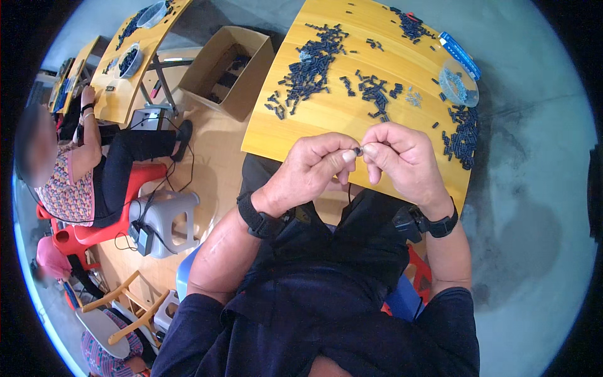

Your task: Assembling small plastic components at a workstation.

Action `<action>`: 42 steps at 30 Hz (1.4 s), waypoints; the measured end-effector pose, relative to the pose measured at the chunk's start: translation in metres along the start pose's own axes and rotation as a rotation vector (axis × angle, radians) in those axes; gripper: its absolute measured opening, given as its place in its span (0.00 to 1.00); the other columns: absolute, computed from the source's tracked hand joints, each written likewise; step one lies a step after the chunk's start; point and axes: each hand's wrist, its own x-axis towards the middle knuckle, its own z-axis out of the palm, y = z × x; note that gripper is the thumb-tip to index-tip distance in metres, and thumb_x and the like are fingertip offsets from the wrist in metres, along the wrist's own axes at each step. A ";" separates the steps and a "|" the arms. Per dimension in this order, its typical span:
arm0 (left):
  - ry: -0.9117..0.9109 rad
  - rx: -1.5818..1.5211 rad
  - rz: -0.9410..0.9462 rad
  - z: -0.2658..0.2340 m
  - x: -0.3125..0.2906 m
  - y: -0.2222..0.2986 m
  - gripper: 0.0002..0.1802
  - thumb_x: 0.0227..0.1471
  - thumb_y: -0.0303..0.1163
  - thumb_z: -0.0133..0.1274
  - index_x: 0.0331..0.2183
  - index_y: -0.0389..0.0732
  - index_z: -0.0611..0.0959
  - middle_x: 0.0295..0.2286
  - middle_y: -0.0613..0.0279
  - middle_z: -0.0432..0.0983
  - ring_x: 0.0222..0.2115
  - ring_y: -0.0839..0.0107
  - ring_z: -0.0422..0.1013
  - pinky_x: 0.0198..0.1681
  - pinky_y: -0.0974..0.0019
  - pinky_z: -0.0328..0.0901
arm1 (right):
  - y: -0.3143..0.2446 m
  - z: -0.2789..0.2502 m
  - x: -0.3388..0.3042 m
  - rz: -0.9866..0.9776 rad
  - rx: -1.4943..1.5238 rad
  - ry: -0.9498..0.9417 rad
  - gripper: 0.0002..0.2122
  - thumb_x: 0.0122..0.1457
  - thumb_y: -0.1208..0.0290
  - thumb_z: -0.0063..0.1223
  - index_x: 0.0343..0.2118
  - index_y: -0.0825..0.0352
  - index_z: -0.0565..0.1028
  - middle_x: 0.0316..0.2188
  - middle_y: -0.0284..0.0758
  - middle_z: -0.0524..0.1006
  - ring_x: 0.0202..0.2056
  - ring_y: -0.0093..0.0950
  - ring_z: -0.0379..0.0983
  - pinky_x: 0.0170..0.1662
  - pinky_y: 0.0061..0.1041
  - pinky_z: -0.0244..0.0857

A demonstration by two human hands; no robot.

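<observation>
Near the front edge of the yellow table [276, 135], my two hands meet fingertip to fingertip. Between thumb and forefinger, my left hand [311, 166] pinches a small black part [358, 151]. My right hand [405, 157] is closed in a pinch right against that part's other end; what its fingertips hold is too small to name. Beyond them lie a long pile of small black parts [312, 63] and a smaller cluster of black parts [375, 94]. A few tiny pale pieces [413, 98] sit beside that cluster.
At the table's right edge are a clear plastic bowl [471, 94], a blue box [460, 55] and another black heap [461, 135]. An open cardboard box [232, 103] stands on the floor left of the table. Farther left, a person [81, 151] sits at another table [116, 94].
</observation>
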 end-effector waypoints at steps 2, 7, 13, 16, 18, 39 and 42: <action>0.001 -0.002 -0.029 -0.002 -0.001 0.001 0.10 0.58 0.30 0.48 0.36 0.33 0.78 0.26 0.67 0.73 0.25 0.80 0.69 0.30 0.76 0.65 | 0.000 0.001 0.001 0.005 -0.013 -0.006 0.05 0.60 0.76 0.47 0.28 0.70 0.72 0.17 0.26 0.71 0.18 0.13 0.67 0.22 0.14 0.62; 0.023 -0.005 0.003 -0.003 -0.001 -0.002 0.10 0.58 0.30 0.48 0.33 0.33 0.79 0.22 0.70 0.72 0.21 0.84 0.68 0.25 0.77 0.65 | -0.003 0.001 0.001 0.020 -0.065 -0.012 0.05 0.59 0.76 0.47 0.28 0.70 0.72 0.17 0.26 0.71 0.18 0.13 0.67 0.21 0.14 0.62; 0.002 -0.032 -0.061 -0.004 -0.001 0.001 0.09 0.57 0.31 0.49 0.33 0.35 0.80 0.22 0.71 0.73 0.21 0.84 0.68 0.24 0.78 0.64 | -0.002 0.000 0.001 0.038 -0.062 -0.013 0.05 0.59 0.75 0.47 0.28 0.70 0.72 0.18 0.25 0.71 0.18 0.13 0.67 0.21 0.14 0.62; -0.006 -0.058 -0.067 -0.003 0.000 0.001 0.09 0.57 0.31 0.50 0.33 0.35 0.80 0.22 0.71 0.73 0.21 0.84 0.67 0.24 0.79 0.64 | 0.000 -0.001 0.002 0.018 -0.015 -0.018 0.05 0.59 0.75 0.47 0.28 0.70 0.72 0.18 0.25 0.70 0.18 0.13 0.66 0.21 0.14 0.61; -0.008 -0.059 -0.063 -0.004 0.001 -0.001 0.09 0.57 0.31 0.50 0.33 0.35 0.80 0.22 0.71 0.73 0.21 0.84 0.67 0.24 0.79 0.64 | -0.001 -0.001 0.002 0.038 -0.034 -0.022 0.05 0.59 0.75 0.48 0.28 0.69 0.73 0.18 0.24 0.70 0.18 0.12 0.65 0.21 0.14 0.60; -0.069 -0.083 -0.143 -0.011 0.005 0.002 0.08 0.54 0.27 0.53 0.35 0.33 0.80 0.24 0.67 0.76 0.22 0.83 0.70 0.24 0.78 0.65 | -0.007 -0.002 0.010 -0.079 -0.386 -0.094 0.02 0.53 0.80 0.50 0.28 0.71 0.74 0.22 0.39 0.74 0.24 0.31 0.71 0.29 0.25 0.64; -0.054 -0.094 -0.136 -0.014 0.006 -0.002 0.07 0.54 0.27 0.53 0.35 0.34 0.80 0.24 0.67 0.76 0.21 0.83 0.70 0.24 0.78 0.65 | -0.008 0.002 0.010 -0.115 -0.425 -0.067 0.02 0.52 0.79 0.51 0.28 0.71 0.74 0.23 0.40 0.73 0.25 0.32 0.71 0.29 0.26 0.64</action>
